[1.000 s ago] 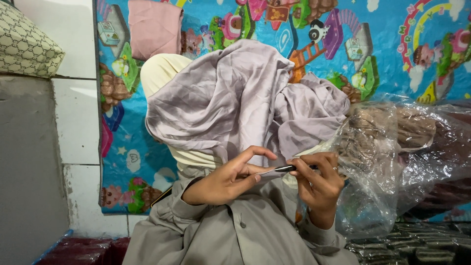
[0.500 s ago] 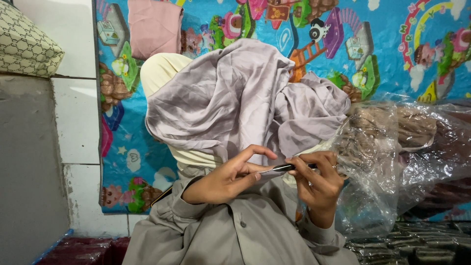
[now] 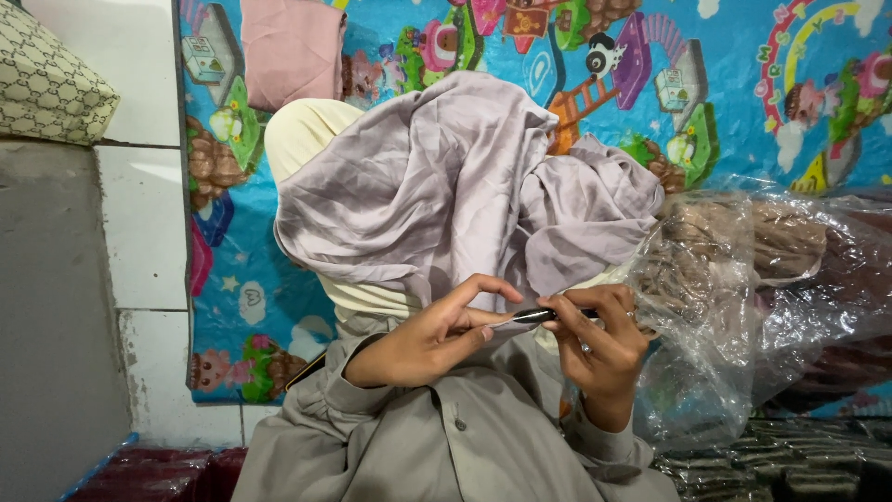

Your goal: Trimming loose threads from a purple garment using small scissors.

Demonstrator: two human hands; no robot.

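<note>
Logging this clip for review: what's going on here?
A person's left hand and right hand meet at a small dark tool, the right gripping it, the left fingertips at its pale tip. Just behind lies crumpled lilac fabric. A clear plastic bag of folded cloth sits beside the right hand.

The draped cloth (image 3: 437, 186) hangs in the middle of the view, in front of the play mat (image 3: 743, 84); the left hand (image 3: 427, 339) and the right hand (image 3: 599, 344) meet just below it, both touching the small slim tool (image 3: 539, 316) between them; the clear plastic bag (image 3: 771, 307) lies right of the right hand, touching it, with folded cloths inside; the tiled wall (image 3: 139, 223) stands left of the mat; the cushion (image 3: 46, 84) sits at the upper left; stacked packets (image 3: 790, 465) lie at the lower right, below the bag.
</note>
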